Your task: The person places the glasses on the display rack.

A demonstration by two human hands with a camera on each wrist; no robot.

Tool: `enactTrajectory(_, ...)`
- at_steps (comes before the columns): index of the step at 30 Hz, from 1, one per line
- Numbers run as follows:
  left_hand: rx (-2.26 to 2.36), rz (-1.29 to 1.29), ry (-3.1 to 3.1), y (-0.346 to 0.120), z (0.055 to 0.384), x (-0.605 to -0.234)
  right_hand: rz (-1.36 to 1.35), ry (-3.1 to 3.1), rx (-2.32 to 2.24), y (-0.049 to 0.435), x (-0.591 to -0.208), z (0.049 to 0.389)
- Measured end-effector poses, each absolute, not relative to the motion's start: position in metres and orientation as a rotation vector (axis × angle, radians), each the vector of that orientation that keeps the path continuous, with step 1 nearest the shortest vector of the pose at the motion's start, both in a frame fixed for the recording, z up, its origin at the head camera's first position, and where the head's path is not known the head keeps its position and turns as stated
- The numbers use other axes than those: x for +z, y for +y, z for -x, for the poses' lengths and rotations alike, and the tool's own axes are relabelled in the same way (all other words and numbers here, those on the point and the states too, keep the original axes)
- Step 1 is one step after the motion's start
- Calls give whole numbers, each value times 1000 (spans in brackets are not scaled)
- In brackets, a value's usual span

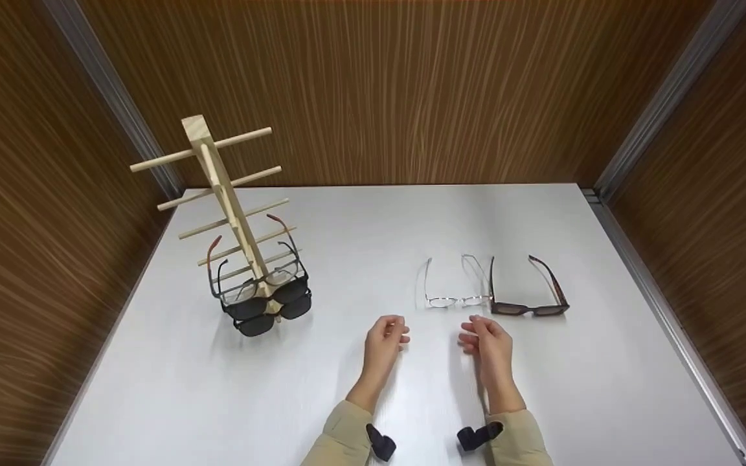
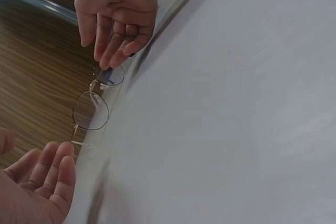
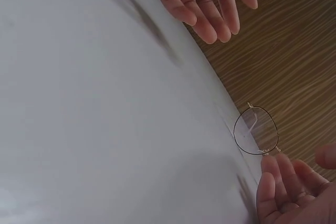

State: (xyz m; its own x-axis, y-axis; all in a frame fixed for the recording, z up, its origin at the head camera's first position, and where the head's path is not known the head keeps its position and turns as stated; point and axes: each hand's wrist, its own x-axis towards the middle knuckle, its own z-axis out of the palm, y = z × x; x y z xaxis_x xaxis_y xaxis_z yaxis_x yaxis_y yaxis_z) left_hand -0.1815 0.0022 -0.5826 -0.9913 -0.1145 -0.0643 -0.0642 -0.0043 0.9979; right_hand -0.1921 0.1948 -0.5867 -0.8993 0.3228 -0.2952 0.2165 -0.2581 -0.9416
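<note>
Both hands hover over the white table with fingers loosely bent and nothing in them, palms facing each other. My left hand [image 1: 384,343] is left of a pair of thin-framed clear eyeglasses [image 1: 443,302]. Just in front of those eyeglasses and the dark sunglasses [image 1: 509,309] beside them is my right hand [image 1: 491,346]. Both pairs lie with lenses toward me and temples unfolded backward. In the left wrist view, the round clear lenses [image 2: 90,110] show between the two hands. One such lens [image 3: 255,130] appears beside the right fingertips in the right wrist view.
A wooden display rack [image 1: 223,188] with several crossbars stands at the left. Its lower part carries two black sunglasses [image 1: 256,325] and a clear-lensed pair with reddish temple tips [image 1: 214,244]. Wood-grain panels [image 1: 373,90] enclose the white table [image 1: 373,226] at back and sides.
</note>
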Motion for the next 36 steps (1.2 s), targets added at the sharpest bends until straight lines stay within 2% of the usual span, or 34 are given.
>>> enactTrajectory(16, -2120, -186, -2249, 27, 194, -595, 756, -1829, 2272, 203, -587, 197)
enactTrajectory(26, -2083, -152, -2296, 36, 207, -591, 661, -1888, 2291, 209, -586, 205)
enactTrajectory(36, -2086, -244, -2285, 45, 224, -593, 673, -1938, 2284, 209, -587, 211)
